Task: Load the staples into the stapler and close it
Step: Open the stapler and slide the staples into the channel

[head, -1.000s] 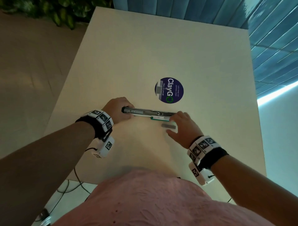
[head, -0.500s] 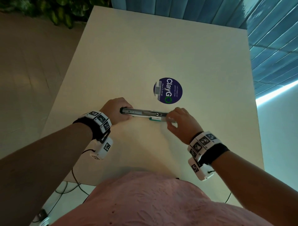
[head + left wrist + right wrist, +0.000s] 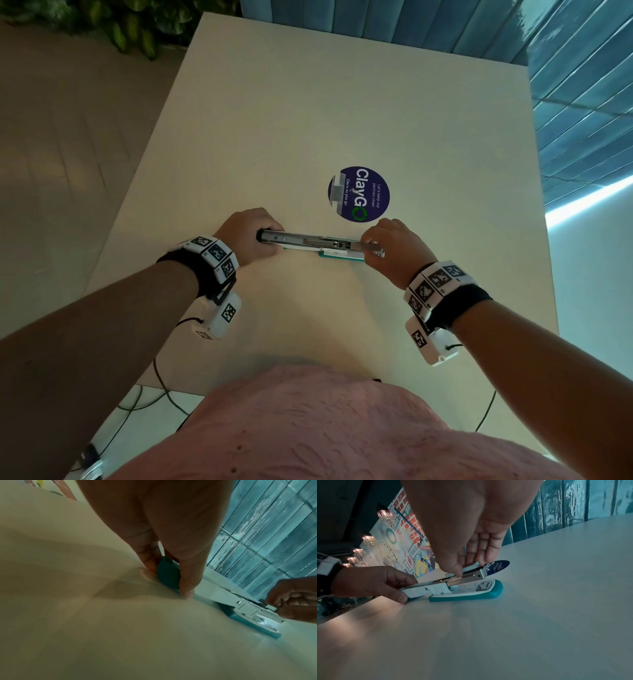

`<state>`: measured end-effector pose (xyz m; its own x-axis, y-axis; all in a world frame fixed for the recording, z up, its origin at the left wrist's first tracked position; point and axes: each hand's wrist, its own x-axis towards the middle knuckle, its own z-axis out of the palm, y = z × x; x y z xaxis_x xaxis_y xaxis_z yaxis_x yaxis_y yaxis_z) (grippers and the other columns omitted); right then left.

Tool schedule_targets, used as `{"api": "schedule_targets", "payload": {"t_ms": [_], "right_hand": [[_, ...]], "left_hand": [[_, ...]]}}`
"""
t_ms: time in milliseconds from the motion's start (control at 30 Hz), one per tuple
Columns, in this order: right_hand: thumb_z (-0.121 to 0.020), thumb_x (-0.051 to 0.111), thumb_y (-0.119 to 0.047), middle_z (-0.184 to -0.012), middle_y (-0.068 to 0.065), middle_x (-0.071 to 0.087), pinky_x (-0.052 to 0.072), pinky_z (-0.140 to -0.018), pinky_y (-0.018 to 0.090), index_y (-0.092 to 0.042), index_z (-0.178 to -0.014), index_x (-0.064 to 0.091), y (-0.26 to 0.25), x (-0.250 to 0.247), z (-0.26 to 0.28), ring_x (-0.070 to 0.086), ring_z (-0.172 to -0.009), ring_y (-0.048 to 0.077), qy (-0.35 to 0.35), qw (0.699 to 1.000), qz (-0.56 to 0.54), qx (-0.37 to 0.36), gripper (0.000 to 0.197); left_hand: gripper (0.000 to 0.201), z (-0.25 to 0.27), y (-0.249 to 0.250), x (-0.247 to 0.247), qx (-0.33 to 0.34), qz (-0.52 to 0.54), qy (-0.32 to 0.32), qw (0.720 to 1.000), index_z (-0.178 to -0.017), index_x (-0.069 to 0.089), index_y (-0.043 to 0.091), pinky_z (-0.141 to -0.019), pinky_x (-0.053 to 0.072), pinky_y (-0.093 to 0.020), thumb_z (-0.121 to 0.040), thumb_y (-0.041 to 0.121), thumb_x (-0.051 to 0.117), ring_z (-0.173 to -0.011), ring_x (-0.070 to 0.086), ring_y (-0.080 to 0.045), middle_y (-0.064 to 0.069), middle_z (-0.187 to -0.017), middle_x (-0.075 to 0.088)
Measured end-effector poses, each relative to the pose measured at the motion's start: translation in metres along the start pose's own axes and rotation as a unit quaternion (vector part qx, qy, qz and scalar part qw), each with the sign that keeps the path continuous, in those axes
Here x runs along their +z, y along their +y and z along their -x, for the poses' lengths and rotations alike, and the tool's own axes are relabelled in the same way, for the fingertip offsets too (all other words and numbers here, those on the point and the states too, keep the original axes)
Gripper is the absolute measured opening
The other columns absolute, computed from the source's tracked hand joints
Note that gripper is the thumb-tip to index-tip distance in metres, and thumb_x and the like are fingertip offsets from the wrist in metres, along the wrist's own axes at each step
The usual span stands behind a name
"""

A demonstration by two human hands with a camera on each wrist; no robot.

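The stapler (image 3: 318,244) lies opened out flat on the worktop (image 3: 308,102), just on the person's side of the round blue sticker (image 3: 358,194). Its teal base (image 3: 467,596) rests on the surface, with the metal magazine (image 3: 467,578) raised a little above it and the white top arm (image 3: 423,590) swung back away from the sticker's side. The strip of staples cannot be made out clearly; something pale and narrow sits at the magazine under the right fingers.

The left hand (image 3: 248,236) has its fingers and thumb curled round the end of the white top arm, pinning it against the worktop. The right hand (image 3: 394,248) is at the other end, below and to the right of the sticker, with thumb and fingertips (image 3: 453,569) pinching at the top of the magazine.

Beyond the sticker, the worktop runs to a blue tiled wall (image 3: 582,102), with green leaves (image 3: 137,24) off its far left corner.
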<state>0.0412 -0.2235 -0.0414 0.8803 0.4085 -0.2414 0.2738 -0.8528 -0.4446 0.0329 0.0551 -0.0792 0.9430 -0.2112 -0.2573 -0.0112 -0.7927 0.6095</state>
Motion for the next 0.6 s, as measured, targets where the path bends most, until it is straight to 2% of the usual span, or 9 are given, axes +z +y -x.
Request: {"api": "schedule_targets", "payload": {"t_ms": [167,267,500,600], "right_hand": [[-0.083,0.056,-0.014,-0.096,0.010,0.061,0.044,-0.077,0.032,-0.010,-0.095,0.063,0.001,0.000,-0.002,0.049,-0.090,0.023,-0.005,1.000,0.005,0.003,0.014],[-0.084,0.055,-0.015,-0.098,0.011,0.059,0.045,-0.078,0.032,-0.010,-0.096,0.062,-0.002,-0.004,-0.005,0.046,-0.088,0.019,-0.034,0.999,0.025,0.004,0.015],[-0.088,0.045,-0.015,-0.097,0.010,0.061,0.049,-0.083,0.039,-0.014,-0.102,0.067,-0.006,-0.012,-0.010,0.054,-0.094,0.025,-0.077,0.995,0.055,0.018,0.026],[-0.088,0.046,-0.018,-0.096,0.009,0.060,0.048,-0.081,0.036,-0.018,-0.102,0.068,-0.007,-0.011,-0.010,0.053,-0.093,0.024,-0.081,0.995,0.055,0.015,0.026]], "left_hand": [[0.025,0.000,-0.001,0.001,0.003,0.003,0.001,1.000,-0.092,0.068,0.022,-0.067,0.038,-0.014,-0.068,0.018,0.072,-0.080,0.058,-0.017,-0.001,-0.091,0.063],[0.025,-0.001,-0.002,0.001,0.004,0.003,0.002,1.000,-0.092,0.068,0.022,-0.067,0.038,-0.015,-0.068,0.018,0.072,-0.080,0.058,-0.018,-0.001,-0.091,0.063],[0.024,-0.001,-0.001,0.000,0.005,0.009,0.000,1.000,-0.092,0.068,0.021,-0.070,0.042,-0.023,-0.068,0.018,0.073,-0.081,0.059,-0.018,-0.003,-0.091,0.063],[0.024,0.000,-0.001,0.001,0.003,0.009,0.001,1.000,-0.092,0.068,0.022,-0.075,0.045,-0.030,-0.068,0.018,0.073,-0.081,0.059,-0.019,-0.003,-0.092,0.064]]}}
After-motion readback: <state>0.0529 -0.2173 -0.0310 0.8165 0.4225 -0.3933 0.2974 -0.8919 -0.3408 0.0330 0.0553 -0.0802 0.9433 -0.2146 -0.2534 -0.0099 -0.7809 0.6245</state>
